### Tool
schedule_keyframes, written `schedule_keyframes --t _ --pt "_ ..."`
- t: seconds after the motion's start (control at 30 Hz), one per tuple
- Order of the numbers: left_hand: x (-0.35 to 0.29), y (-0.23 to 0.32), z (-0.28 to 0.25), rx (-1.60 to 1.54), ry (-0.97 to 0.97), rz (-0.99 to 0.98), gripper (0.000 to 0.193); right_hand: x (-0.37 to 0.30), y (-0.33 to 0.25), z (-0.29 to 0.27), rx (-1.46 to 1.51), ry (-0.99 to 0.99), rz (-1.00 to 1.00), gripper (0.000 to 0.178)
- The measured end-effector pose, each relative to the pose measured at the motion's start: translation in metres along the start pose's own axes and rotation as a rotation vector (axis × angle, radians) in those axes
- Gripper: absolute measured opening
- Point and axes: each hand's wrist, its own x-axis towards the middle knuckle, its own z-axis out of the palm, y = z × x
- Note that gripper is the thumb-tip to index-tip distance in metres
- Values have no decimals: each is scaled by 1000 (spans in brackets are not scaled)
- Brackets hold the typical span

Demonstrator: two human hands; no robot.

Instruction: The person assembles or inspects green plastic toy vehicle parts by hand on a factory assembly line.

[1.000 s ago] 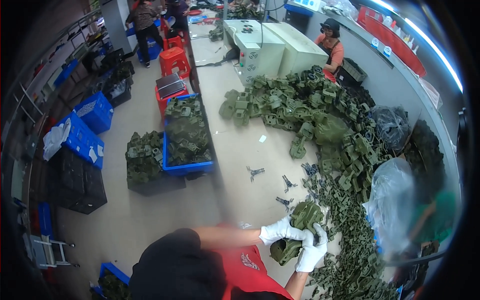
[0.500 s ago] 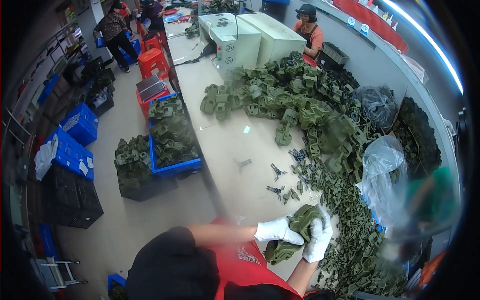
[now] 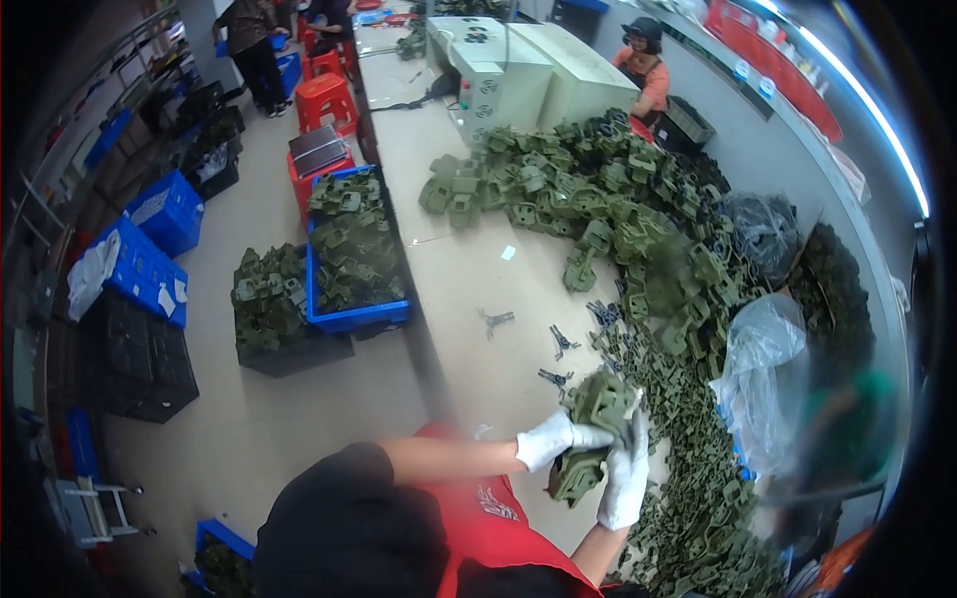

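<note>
Both of my white-gloved hands hold an olive-green moulded plastic part (image 3: 598,401), which looks like a toy vehicle body, above the near side of the worktable (image 3: 469,329). My left hand (image 3: 560,441) grips it from the left, with fingers reaching across its middle. My right hand (image 3: 626,476) is closed along its right side, and the fingertips point up. The part stands roughly upright, and its lower end (image 3: 578,476) shows below my left hand. Small dark forked pieces (image 3: 562,342) lie on the table just beyond it.
A heap of green vehicle-body parts (image 3: 638,219) covers the far right; small green pieces (image 3: 688,468) spread along the right. Clear plastic bags (image 3: 763,344) lie beside them. Left of the table stands a blue-rimmed crate (image 3: 359,317) of green parts. A co-worker (image 3: 646,70) sits beyond pale machine boxes (image 3: 498,75).
The green part has been turned more upright in my hands. My right hand's fingers have straightened along its side. The whole view has shifted slightly.
</note>
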Motion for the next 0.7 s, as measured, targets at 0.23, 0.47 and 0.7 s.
schedule_keyframes --t 0.23,0.47,0.7 --pt "14 -8 -15 -342 104 140 44 -15 22 15 206 56 168 58" --pt "2 -13 -10 -516 43 85 35 -7 16 9 96 15 32 51" --pt "4 -16 -45 -580 19 124 41 8 -3 29 -171 -35 -3 61"
